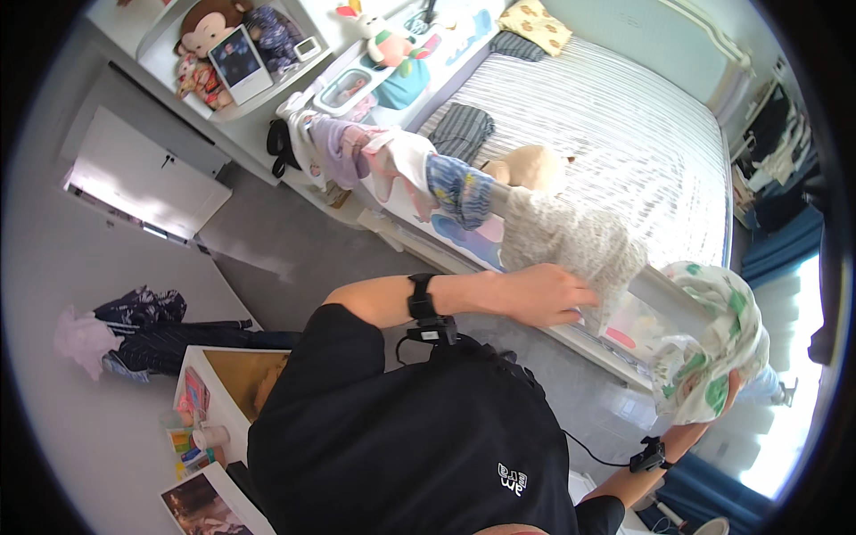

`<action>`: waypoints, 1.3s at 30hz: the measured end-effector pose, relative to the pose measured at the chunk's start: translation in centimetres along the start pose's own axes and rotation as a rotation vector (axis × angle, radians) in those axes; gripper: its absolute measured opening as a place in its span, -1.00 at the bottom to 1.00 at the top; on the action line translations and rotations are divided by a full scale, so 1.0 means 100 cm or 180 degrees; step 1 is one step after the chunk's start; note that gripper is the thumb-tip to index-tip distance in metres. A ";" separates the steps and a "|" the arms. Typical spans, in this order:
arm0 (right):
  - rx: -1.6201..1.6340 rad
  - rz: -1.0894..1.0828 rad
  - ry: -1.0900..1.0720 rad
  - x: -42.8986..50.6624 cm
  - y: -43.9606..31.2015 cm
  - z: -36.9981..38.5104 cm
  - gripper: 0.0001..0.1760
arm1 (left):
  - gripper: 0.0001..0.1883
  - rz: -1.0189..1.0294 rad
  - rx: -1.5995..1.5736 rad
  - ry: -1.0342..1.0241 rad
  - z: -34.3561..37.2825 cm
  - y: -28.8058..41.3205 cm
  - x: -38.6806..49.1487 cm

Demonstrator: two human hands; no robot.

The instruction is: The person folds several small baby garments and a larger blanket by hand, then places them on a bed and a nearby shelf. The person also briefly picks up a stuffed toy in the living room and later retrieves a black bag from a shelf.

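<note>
My left hand (552, 294) is at the lower part of a beige speckled knit garment (568, 231) draped over the bed's guard rail (675, 301). Its fingers touch or overlap the fabric; whether they pinch it cannot be told. My right hand (733, 388), mostly hidden, holds a bunched white cloth with green print (712, 334) at the rail's right end. Left of the knit garment, a blue patterned garment (458, 190), a white and pink one (401, 160) and a lilac one (338, 147) hang over the same rail.
Behind the rail is a bed with a striped sheet (602, 100), a beige plush toy (528, 167) and a dark striped cushion (461, 130). Shelves with toys (267, 100) stand upper left. A white cabinet (221, 394) is at lower left, and a cable (595, 455) runs near my right wrist.
</note>
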State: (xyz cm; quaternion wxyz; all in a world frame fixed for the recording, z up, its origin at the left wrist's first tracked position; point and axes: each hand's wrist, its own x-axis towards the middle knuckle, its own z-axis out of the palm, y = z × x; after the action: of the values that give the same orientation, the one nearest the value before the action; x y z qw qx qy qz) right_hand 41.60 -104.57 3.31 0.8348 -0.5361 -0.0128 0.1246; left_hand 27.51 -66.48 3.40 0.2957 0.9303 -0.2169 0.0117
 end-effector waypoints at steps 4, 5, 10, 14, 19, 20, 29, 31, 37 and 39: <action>0.0248 0.0456 0.0099 0.005 0.036 -0.047 -0.28 | -0.64 -0.0800 -0.0359 -0.0380 0.003 -0.053 -0.091; 0.0011 0.0383 0.0167 0.007 0.059 -0.063 -0.28 | -0.62 -0.0990 -0.0408 -0.0481 0.004 -0.066 -0.115; -0.1963 0.0366 0.0766 0.024 0.200 -0.142 -0.44 | -0.54 -0.1678 -0.0403 -0.0772 0.008 -0.105 -0.216; -0.5165 0.0481 -0.0095 0.010 0.304 -0.148 -0.48 | -0.50 -0.2107 -0.0651 -0.0778 0.001 -0.122 -0.273; -0.4744 0.0198 -0.1348 -0.010 0.397 -0.042 -0.56 | -0.51 -0.2098 -0.0832 -0.0549 0.003 -0.148 -0.344; -0.4598 0.0377 -0.1570 -0.005 0.404 -0.015 -0.55 | -0.51 -0.2029 -0.0835 -0.0491 0.005 -0.154 -0.354; -0.4254 0.0913 -0.4272 0.039 0.473 0.254 -0.59 | -0.50 -0.2602 -0.0661 0.0617 -0.039 -0.145 -0.422; -0.4449 0.0582 -0.4940 0.022 0.489 0.300 -0.61 | -0.47 -0.2933 -0.0924 0.0923 -0.042 -0.139 -0.454; -0.3982 0.0339 -0.5298 0.001 0.500 0.379 -0.62 | -0.50 -0.3377 -0.0994 0.1324 -0.030 -0.127 -0.503; -0.4253 0.0436 -0.5229 -0.003 0.497 0.385 -0.62 | -0.51 -0.3437 -0.1212 0.1373 -0.022 -0.125 -0.511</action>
State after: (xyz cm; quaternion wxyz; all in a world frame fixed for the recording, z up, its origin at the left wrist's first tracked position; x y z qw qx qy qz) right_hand 25.62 -50.69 -24.95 0.0971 -0.6369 -0.6087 0.4631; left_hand -13.36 -35.81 -9.26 0.4582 0.8163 0.3517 0.0093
